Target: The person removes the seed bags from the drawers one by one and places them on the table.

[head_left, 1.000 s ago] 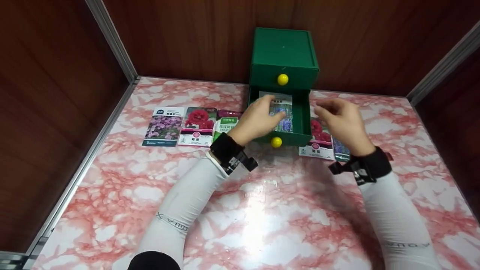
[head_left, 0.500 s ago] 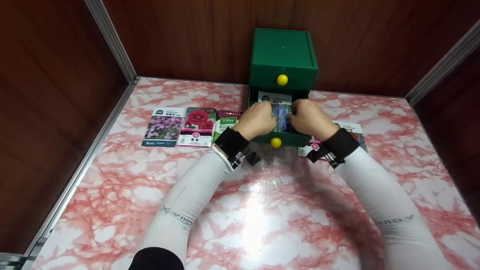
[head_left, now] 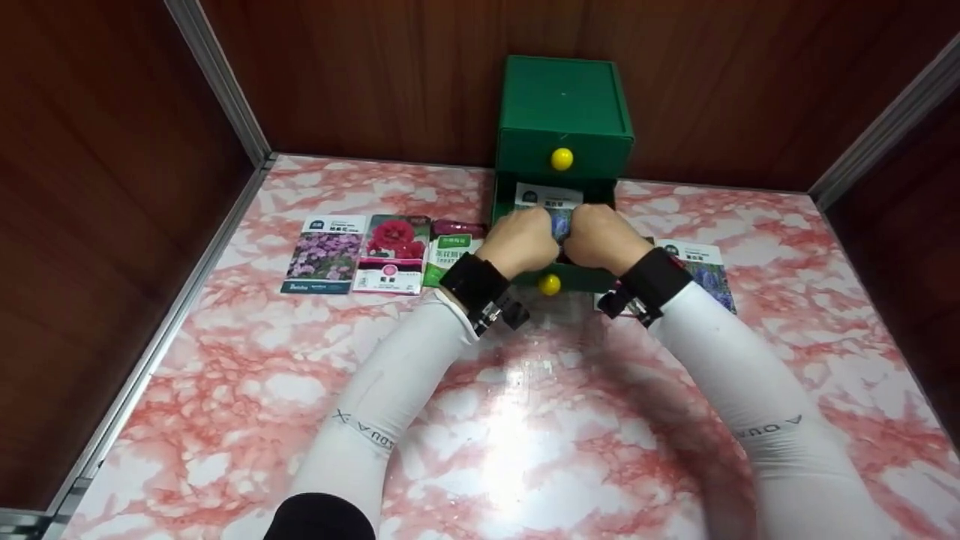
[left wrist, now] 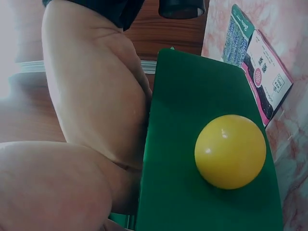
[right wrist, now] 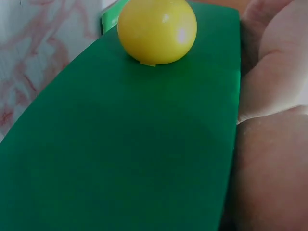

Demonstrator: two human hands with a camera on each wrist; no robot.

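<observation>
A small green cabinet (head_left: 566, 94) stands against the back wall with its lower drawer (head_left: 581, 277) pulled out. Inside the drawer lies a lavender seed packet (head_left: 550, 196), its lower part covered by the hands. My left hand (head_left: 523, 238) and right hand (head_left: 600, 238) are side by side over the packet, knuckles up, nearly touching. Their fingers bend down into the drawer; the fingertips are hidden, so any grip on the packet does not show. Both wrist views show the hands behind the drawer front, beside its yellow knob (left wrist: 231, 151).
Left of the cabinet lie a purple-flower packet (head_left: 324, 255), a red-flower packet (head_left: 391, 255) and a green-and-white packet (head_left: 450, 251). Right of it is another lavender packet (head_left: 705, 270), beside a pink-and-white packet (left wrist: 267, 72). The shut upper drawer has a yellow knob (head_left: 562, 159).
My right hand has come from the right of the drawer in over the packet. My left hand has turned knuckles up and shifted slightly right. The packet stays roughly in place.
</observation>
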